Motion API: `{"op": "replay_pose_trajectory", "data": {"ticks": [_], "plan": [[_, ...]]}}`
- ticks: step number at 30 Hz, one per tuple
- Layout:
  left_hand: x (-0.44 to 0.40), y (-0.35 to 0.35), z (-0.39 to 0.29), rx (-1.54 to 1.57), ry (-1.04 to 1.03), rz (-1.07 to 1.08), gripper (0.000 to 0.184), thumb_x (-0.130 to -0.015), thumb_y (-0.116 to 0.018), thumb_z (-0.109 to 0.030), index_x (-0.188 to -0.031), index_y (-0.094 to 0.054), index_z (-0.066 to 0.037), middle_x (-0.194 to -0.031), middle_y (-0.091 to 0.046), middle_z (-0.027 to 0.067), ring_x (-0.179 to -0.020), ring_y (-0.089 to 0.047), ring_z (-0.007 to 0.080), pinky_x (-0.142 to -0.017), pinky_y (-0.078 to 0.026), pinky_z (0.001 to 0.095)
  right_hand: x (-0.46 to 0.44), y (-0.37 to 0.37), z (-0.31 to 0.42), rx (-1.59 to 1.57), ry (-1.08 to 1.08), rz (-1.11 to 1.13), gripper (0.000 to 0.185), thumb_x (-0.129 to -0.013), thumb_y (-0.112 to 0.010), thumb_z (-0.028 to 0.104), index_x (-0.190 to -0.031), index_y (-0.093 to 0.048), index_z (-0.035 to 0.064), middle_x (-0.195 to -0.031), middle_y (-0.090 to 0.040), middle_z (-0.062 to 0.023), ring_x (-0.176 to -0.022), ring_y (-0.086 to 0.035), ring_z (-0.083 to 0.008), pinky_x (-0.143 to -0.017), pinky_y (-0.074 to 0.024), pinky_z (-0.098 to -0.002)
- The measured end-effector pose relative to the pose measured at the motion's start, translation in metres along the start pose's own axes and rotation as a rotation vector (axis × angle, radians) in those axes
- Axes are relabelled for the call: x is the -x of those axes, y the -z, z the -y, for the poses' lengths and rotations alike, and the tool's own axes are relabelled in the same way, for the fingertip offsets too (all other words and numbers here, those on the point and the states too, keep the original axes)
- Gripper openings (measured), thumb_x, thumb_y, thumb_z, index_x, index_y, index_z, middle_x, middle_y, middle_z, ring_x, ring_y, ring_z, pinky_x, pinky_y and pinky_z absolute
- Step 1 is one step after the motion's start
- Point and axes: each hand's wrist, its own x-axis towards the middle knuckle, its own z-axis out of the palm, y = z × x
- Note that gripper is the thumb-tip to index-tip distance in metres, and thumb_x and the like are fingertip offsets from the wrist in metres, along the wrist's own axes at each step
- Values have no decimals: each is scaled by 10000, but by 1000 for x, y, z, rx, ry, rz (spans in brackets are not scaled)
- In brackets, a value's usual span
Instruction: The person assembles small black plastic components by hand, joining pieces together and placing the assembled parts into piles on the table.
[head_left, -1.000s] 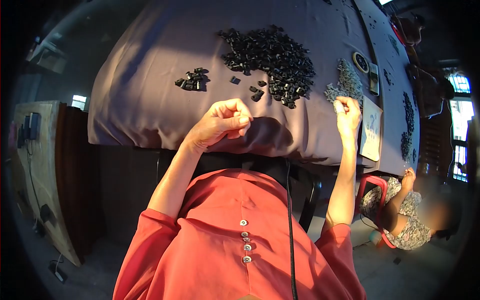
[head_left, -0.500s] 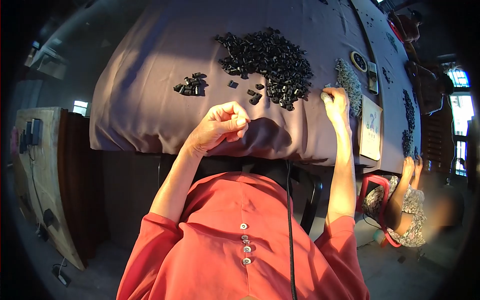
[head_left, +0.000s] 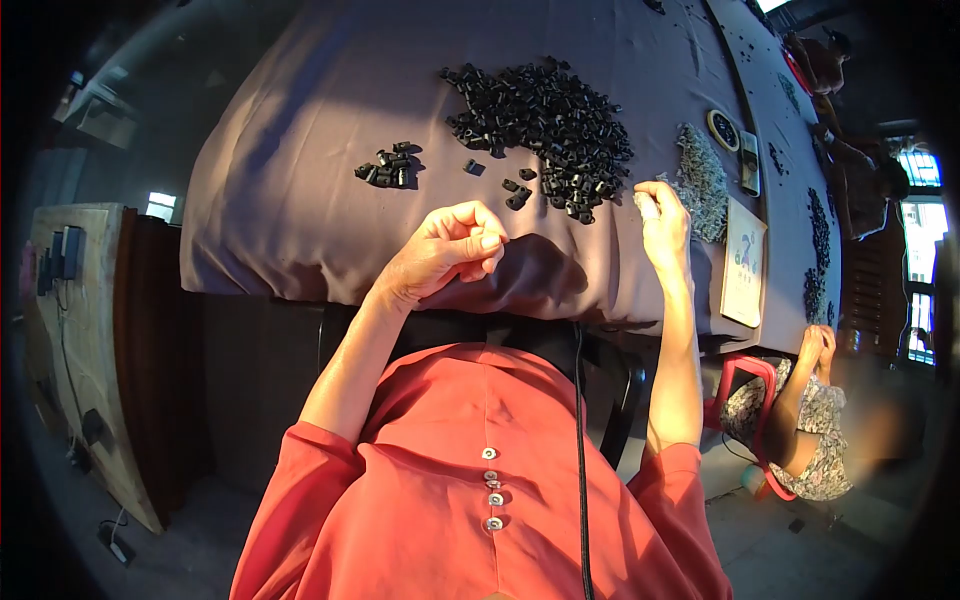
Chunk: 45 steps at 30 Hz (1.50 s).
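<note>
My left hand [head_left: 455, 250] hovers over the front edge of the cloth, thumb and fingertips pinched together; whatever is between them is too small to make out. My right hand [head_left: 664, 228] is closed with thumb against forefinger, just left of a heap of small silvery pieces [head_left: 703, 185]. What its fingertips hold is unclear. Beyond my hands lies a large heap of small black plastic parts [head_left: 540, 120]. A smaller cluster of black parts [head_left: 390, 167] sits to the left, and a few loose ones [head_left: 517, 195] lie between the two.
A brown cloth [head_left: 300, 200] covers the table. To the right are a roll of tape [head_left: 721, 130], a small box-like object [head_left: 748, 163] and a booklet [head_left: 743, 262]. Another person's hands [head_left: 818, 345] are at the table's right side. A wooden cabinet [head_left: 90, 350] stands at left.
My right hand has moved left, away from the silvery heap. My left hand keeps its pinch in nearly the same place. The other person's hands have come together.
</note>
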Motion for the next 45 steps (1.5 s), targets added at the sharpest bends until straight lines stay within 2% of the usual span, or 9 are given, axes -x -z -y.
{"op": "replay_pose_trajectory", "data": {"ticks": [3, 4, 7, 12, 16, 34, 37, 40, 45], "plan": [[0, -1, 0, -20, -1, -22, 89, -841, -602, -117, -867, -563, -42, -645, -533, 28, -547, -441, 79, -462, -331, 193, 12, -4, 18, -358, -250, 84, 146, -811, -565, 26, -951, -605, 22, -816, -621, -35, -726, -565, -117, -665, -450, -264], [0, -1, 1, -33, 1, -32, 90, -840, -602, -117, -871, -560, -44, -642, -529, 30, -548, -439, 84, -459, -324, 196, 16, -5, 31, -415, -237, 126, 177, -815, -572, 5, -987, -607, 19, -821, -611, -4, -718, -527, -58, -656, -443, -221], [-2, -2, 5, -106, -40, -82, 83, -857, -580, -108, -898, -556, -40, -664, -545, 36, -550, -439, 70, -465, -333, 186, 29, -15, 74, -701, -243, 243, 177, -835, -566, 18, -1011, -586, 8, -840, -604, -13, -731, -535, -62, -677, -446, -195], [-4, -3, 10, -188, -106, -161, 114, -860, -580, -87, -961, -566, -35, -763, -601, 46, -572, -463, 44, -481, -353, 172, 37, -35, 111, -781, -262, 365, 171, -852, -554, 22, -1021, -561, 7, -854, -589, -14, -766, -539, -55, -699, -435, -191], [-5, -7, 9, -199, -130, -151, 98, -852, -574, -46, -947, -577, -22, -756, -588, 24, -581, -465, 38, -491, -366, 174, 39, -48, 116, -892, -242, 363, 182, -843, -560, 10, -1024, -551, -1, -873, -589, -22, -777, -545, -60, -710, -440, -198], [-4, -23, 15, -522, -135, -395, 139, -899, -537, -181, -839, -510, -58, -663, -536, -6, -521, -413, 23, -454, -331, 158, 53, -70, 122, -805, -157, 43, 155, -798, -593, -46, -939, -569, 13, -819, -594, -10, -723, -539, -54, -678, -451, -196], [-4, -24, 14, -526, -109, -396, 149, -909, -520, -195, -837, -495, -67, -668, -521, -8, -539, -411, 28, -470, -337, 162, 52, -67, 125, -853, -173, 52, 149, -797, -589, -49, -931, -565, 10, -818, -588, -16, -728, -540, -60, -687, -450, -196], [-4, -23, 14, -569, -117, -371, 166, -918, -501, -208, -834, -486, -66, -676, -514, -6, -555, -414, 33, -481, -345, 170, 51, -69, 119, -1262, -367, 154, 147, -795, -586, -55, -924, -558, 9, -820, -578, -21, -730, -538, -66, -697, -448, -196], [-2, -25, 9, -607, -85, -374, 190, -920, -482, -222, -822, -485, -59, -671, -512, -5, -554, -413, 37, -479, -346, 177, 54, -73, 121, -1230, -385, 100, 133, -805, -573, -46, -924, -553, 11, -819, -571, -20, -723, -538, -74, -693, -448, -199]]}}
